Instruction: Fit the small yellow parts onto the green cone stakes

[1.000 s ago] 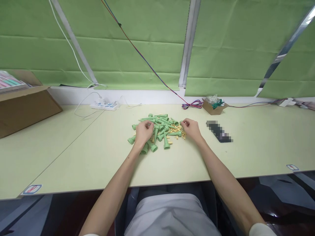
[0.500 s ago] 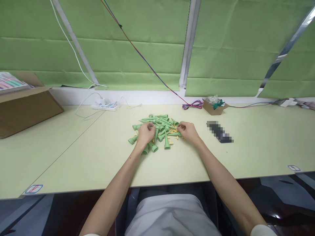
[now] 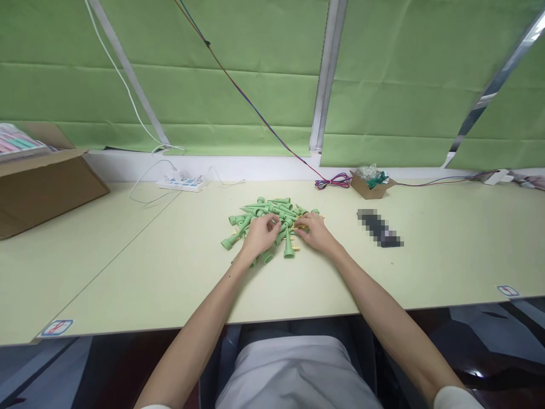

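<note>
I can make out no words or numbers — on the near edge of the table (image 3: 162, 284), the left sticker (image 3: 57, 328) and right sticker (image 3: 508, 291) carry blue-bordered red marks, unreadable to me.

Bright, even light; soft shadows on the table (image 3: 298, 292); far right glare (image 3: 535, 34). Edges stretch; yellow pieces (image 3: 297, 247) look blurry.

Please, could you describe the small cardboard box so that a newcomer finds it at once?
Look at the back of the pale table, beneath the green blinds. Right of the coiled red and blue wire sits the small cardboard box. Unlike the big box at far left, it holds clear and green material.
</note>
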The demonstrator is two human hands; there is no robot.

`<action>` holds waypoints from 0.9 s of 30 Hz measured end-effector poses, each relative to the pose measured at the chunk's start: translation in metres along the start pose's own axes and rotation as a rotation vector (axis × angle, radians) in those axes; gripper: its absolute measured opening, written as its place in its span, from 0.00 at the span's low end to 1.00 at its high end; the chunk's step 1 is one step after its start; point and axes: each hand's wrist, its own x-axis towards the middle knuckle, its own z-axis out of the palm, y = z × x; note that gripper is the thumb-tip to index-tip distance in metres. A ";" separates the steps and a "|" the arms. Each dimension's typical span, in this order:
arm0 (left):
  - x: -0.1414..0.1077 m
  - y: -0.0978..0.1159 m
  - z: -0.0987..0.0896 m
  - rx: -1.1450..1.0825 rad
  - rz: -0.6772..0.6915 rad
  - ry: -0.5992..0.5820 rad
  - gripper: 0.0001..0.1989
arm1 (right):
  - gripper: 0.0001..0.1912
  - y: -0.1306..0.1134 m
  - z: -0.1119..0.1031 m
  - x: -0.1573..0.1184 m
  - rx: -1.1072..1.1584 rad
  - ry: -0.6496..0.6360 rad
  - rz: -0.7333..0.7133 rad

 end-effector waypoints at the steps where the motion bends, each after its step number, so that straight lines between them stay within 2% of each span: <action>1: -0.001 0.001 0.001 0.004 0.019 -0.013 0.10 | 0.07 0.000 0.000 0.000 0.001 -0.003 -0.002; 12: -0.002 -0.001 0.004 0.018 0.063 -0.026 0.10 | 0.06 0.000 0.002 -0.001 0.016 -0.018 0.005; 17: -0.002 0.000 0.004 0.028 0.066 -0.013 0.11 | 0.06 -0.001 0.000 0.000 0.043 0.045 -0.007; 21: -0.002 0.002 0.004 -0.003 0.046 0.006 0.14 | 0.06 -0.006 -0.010 0.001 0.160 0.160 -0.032; 27: -0.001 0.001 0.005 -0.141 0.038 -0.011 0.18 | 0.07 -0.023 -0.017 0.000 0.357 0.148 -0.046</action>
